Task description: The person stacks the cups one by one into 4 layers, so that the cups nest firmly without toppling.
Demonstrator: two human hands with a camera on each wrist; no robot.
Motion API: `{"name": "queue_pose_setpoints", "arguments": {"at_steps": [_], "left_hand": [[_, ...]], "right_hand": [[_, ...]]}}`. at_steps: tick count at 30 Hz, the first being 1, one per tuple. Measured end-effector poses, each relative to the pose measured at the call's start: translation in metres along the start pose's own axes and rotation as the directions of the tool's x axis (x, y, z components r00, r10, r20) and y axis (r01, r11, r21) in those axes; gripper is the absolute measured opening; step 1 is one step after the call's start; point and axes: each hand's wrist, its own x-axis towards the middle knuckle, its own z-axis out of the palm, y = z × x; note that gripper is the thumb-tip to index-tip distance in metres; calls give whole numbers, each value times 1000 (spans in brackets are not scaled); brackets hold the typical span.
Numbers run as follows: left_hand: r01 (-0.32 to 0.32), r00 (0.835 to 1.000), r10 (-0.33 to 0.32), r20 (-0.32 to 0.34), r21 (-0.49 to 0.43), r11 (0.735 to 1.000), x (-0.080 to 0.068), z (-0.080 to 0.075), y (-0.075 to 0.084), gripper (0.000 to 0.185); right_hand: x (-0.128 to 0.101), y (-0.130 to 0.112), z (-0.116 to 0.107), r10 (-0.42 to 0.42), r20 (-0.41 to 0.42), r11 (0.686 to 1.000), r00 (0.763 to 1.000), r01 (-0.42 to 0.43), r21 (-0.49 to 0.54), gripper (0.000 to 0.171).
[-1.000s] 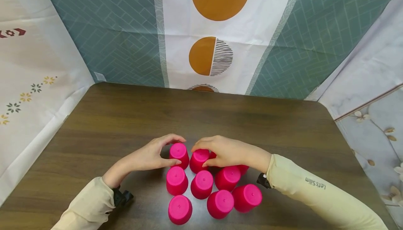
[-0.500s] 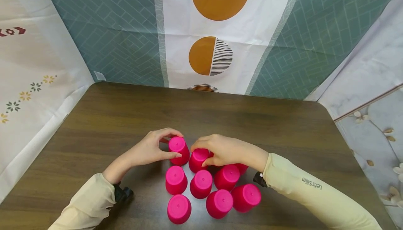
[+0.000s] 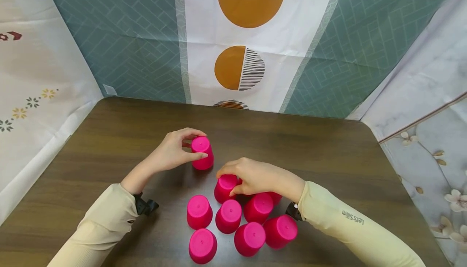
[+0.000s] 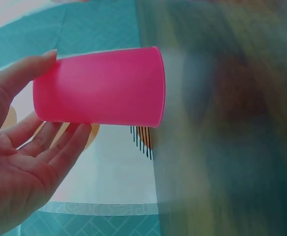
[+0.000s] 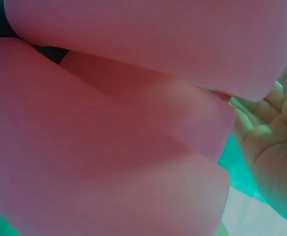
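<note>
Fingers of left hand gripping inverted pink cup; right hand gripping clustered cup

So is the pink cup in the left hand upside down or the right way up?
Upside down. The pink cup shows its closed flat bottom on top, gripped by the left hand.

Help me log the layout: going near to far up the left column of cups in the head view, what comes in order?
Nearest cup → second cup → far cup, gripped by the left hand → back curtain.
</note>
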Motion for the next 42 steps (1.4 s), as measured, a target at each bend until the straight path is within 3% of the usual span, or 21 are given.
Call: {"name": "queue_pose_setpoints", "arguments": {"at_steps": [14, 28, 35, 42], "left_hand": [[48, 999, -48, 10, 18, 999, 29, 6, -17, 51], [69, 997, -69, 21, -5, 998, 34, 5, -30, 49], [15, 998, -17, 57, 38, 999, 31, 5, -32, 51], [34, 996, -39, 82, 60, 998, 28, 3, -31, 71]], "right_hand": [[2, -2, -4, 17, 37, 1000, 999, -16, -5, 50], [3, -3, -4, 22, 35, 1000, 999, -22, -1, 50], [3, -4, -2, 23, 37, 1000, 999, -24, 11, 49], [3, -1, -2, 4, 27, 999, 1000, -5, 32, 49]]}}
